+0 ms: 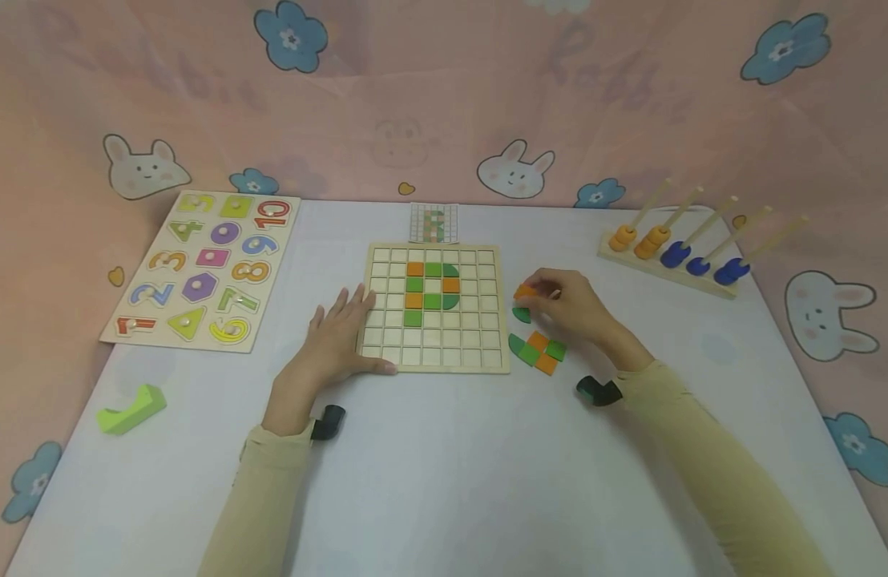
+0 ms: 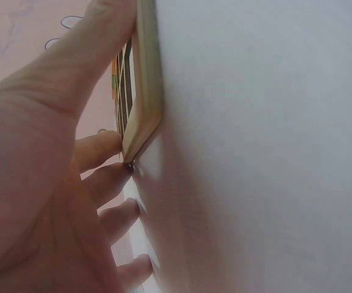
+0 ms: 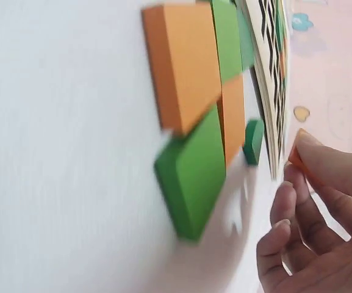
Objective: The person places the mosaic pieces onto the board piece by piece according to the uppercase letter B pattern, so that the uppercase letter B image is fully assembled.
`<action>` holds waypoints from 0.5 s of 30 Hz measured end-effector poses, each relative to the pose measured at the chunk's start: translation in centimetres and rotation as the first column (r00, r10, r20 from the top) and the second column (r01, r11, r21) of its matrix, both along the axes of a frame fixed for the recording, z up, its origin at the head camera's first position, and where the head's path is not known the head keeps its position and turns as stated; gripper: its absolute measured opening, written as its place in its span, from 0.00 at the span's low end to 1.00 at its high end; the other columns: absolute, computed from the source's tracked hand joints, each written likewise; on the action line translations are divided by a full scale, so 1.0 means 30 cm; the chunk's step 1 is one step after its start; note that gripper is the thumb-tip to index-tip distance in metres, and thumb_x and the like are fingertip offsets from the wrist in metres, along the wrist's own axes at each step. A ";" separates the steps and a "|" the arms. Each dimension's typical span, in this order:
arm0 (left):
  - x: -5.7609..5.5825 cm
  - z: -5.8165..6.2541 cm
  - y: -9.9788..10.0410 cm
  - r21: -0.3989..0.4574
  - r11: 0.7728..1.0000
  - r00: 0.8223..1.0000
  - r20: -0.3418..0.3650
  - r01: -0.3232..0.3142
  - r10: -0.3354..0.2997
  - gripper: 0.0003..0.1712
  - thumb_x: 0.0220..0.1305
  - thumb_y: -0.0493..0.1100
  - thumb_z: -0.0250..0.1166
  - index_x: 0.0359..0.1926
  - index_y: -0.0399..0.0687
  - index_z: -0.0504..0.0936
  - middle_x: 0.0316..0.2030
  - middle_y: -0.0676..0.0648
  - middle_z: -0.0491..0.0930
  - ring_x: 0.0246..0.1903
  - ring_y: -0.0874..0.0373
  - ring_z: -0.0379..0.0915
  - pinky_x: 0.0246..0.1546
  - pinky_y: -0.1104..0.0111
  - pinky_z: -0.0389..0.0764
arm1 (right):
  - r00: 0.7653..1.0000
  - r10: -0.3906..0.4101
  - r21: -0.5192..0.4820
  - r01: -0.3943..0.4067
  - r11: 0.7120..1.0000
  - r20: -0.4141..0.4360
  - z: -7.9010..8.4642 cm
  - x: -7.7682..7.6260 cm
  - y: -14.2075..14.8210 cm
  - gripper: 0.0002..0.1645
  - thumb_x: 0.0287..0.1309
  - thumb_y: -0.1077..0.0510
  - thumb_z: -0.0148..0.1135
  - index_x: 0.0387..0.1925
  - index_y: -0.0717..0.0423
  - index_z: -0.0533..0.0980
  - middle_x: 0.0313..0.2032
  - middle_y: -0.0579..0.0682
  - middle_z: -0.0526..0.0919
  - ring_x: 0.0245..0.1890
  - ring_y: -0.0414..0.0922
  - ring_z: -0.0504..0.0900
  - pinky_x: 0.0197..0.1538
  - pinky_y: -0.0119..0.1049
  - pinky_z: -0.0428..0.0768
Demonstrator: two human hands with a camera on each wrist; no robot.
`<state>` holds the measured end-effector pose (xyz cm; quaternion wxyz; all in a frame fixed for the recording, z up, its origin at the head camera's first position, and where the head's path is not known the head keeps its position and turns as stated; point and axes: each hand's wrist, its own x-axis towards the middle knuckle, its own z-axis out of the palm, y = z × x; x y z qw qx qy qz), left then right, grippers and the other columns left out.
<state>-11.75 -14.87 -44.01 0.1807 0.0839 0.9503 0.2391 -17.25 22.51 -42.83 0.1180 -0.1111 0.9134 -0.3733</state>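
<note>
While one tile point(image 1: 524, 292) in fingers point(image 1: 548, 276), six loose

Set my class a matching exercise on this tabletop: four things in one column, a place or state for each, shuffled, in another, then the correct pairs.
Things
1. Left hand
2. Picture card
3. Right hand
4. Bead stand

Places and states
A. Pinches an orange piece
B. Bears orange and blue beads
C. Touches the gridded board
D. Lies just beyond the board's far edge

Pairs: 1-C, 2-D, 3-A, 4-B
</note>
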 end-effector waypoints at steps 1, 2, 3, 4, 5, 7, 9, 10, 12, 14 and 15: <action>0.000 0.000 0.000 0.001 1.000 1.000 0.000 0.001 -0.001 0.77 0.46 0.61 0.86 0.86 0.46 0.47 0.87 0.45 0.37 0.86 0.43 0.27 0.85 0.40 0.30 | 1.000 -0.005 -0.009 0.005 1.000 0.007 -0.001 0.002 -0.015 0.15 0.70 0.57 0.70 0.53 0.60 0.85 0.47 0.58 0.85 0.45 0.52 0.77 0.45 0.33 0.76; 0.000 0.001 0.000 0.001 1.000 1.000 0.002 0.001 -0.001 0.77 0.46 0.61 0.86 0.86 0.46 0.47 0.87 0.45 0.37 0.86 0.43 0.27 0.85 0.40 0.30 | 1.000 -0.008 -0.017 0.008 1.000 0.020 -0.002 0.005 -0.031 0.15 0.71 0.57 0.69 0.54 0.60 0.85 0.48 0.57 0.85 0.46 0.52 0.77 0.45 0.34 0.76; 0.000 0.001 0.001 0.001 1.000 1.000 0.002 0.002 -0.002 0.77 0.46 0.61 0.86 0.86 0.46 0.47 0.87 0.45 0.37 0.86 0.43 0.27 0.85 0.40 0.30 | 1.000 -0.003 -0.022 0.003 1.000 0.028 -0.005 0.007 -0.047 0.16 0.72 0.57 0.68 0.56 0.60 0.85 0.49 0.58 0.86 0.46 0.52 0.77 0.46 0.35 0.76; 0.000 0.001 0.001 0.001 1.000 1.000 0.003 0.003 -0.003 0.77 0.46 0.61 0.86 0.86 0.46 0.47 0.87 0.45 0.37 0.86 0.44 0.27 0.85 0.41 0.30 | 0.999 0.005 -0.029 -0.004 1.000 0.035 -0.007 0.010 -0.064 0.17 0.73 0.57 0.67 0.57 0.61 0.84 0.50 0.58 0.86 0.47 0.52 0.78 0.46 0.36 0.77; 0.001 0.001 0.001 -0.002 1.000 1.000 0.002 0.006 -0.006 0.77 0.47 0.61 0.86 0.86 0.45 0.47 0.87 0.45 0.37 0.86 0.43 0.27 0.85 0.40 0.30 | 0.999 0.016 -0.037 -0.015 0.999 0.039 -0.010 0.012 -0.080 0.18 0.74 0.57 0.65 0.59 0.61 0.84 0.52 0.58 0.86 0.48 0.53 0.78 0.48 0.36 0.77; 0.001 0.002 0.001 -0.001 1.000 1.000 0.005 0.005 -0.005 0.77 0.47 0.61 0.85 0.86 0.46 0.47 0.87 0.45 0.37 0.86 0.43 0.27 0.85 0.41 0.30 | 0.998 0.045 -0.060 -0.043 0.997 0.036 -0.016 0.015 -0.113 0.19 0.75 0.59 0.63 0.61 0.63 0.82 0.54 0.59 0.86 0.49 0.53 0.80 0.49 0.36 0.78; 0.002 0.003 0.001 0.000 1.000 1.000 0.004 0.005 -0.005 0.77 0.47 0.61 0.85 0.86 0.46 0.47 0.87 0.45 0.37 0.86 0.43 0.27 0.85 0.40 0.30 | 0.997 0.074 -0.086 -0.072 0.994 0.019 -0.024 0.018 -0.143 0.19 0.76 0.60 0.62 0.62 0.62 0.82 0.55 0.59 0.87 0.48 0.52 0.80 0.49 0.35 0.78; 0.002 0.003 0.000 0.002 1.000 1.000 0.003 0.005 -0.005 0.77 0.47 0.61 0.85 0.86 0.46 0.47 0.87 0.45 0.36 0.86 0.43 0.27 0.85 0.40 0.30 | 0.997 0.081 -0.101 -0.079 0.992 0.013 -0.027 0.019 -0.158 0.19 0.75 0.60 0.62 0.62 0.62 0.82 0.55 0.59 0.87 0.46 0.52 0.80 0.48 0.35 0.78; 0.003 0.004 0.000 0.003 1.000 1.000 0.000 0.004 -0.004 0.77 0.47 0.61 0.85 0.86 0.46 0.47 0.87 0.45 0.36 0.86 0.43 0.27 0.85 0.40 0.29 | 0.996 0.090 -0.127 -0.091 0.988 -0.006 -0.032 0.022 -0.186 0.17 0.74 0.61 0.64 0.60 0.61 0.83 0.51 0.58 0.88 0.43 0.50 0.80 0.45 0.33 0.78; 0.003 0.005 -0.001 0.005 1.000 1.000 -0.005 0.006 -0.006 0.77 0.47 0.61 0.85 0.86 0.45 0.47 0.87 0.45 0.37 0.86 0.43 0.28 0.85 0.40 0.30 | 0.995 0.091 -0.148 -0.095 0.984 -0.032 -0.034 0.024 -0.214 0.15 0.71 0.61 0.68 0.56 0.60 0.84 0.47 0.57 0.88 0.40 0.49 0.79 0.42 0.32 0.78; 0.004 0.006 -0.001 0.005 1.000 1.000 -0.007 0.006 -0.006 0.77 0.47 0.61 0.85 0.86 0.45 0.47 0.87 0.45 0.37 0.86 0.43 0.28 0.84 0.40 0.30 | 0.995 0.087 -0.156 -0.092 0.983 -0.041 -0.035 0.025 -0.228 0.13 0.69 0.61 0.69 0.53 0.60 0.84 0.45 0.57 0.88 0.39 0.48 0.79 0.42 0.31 0.78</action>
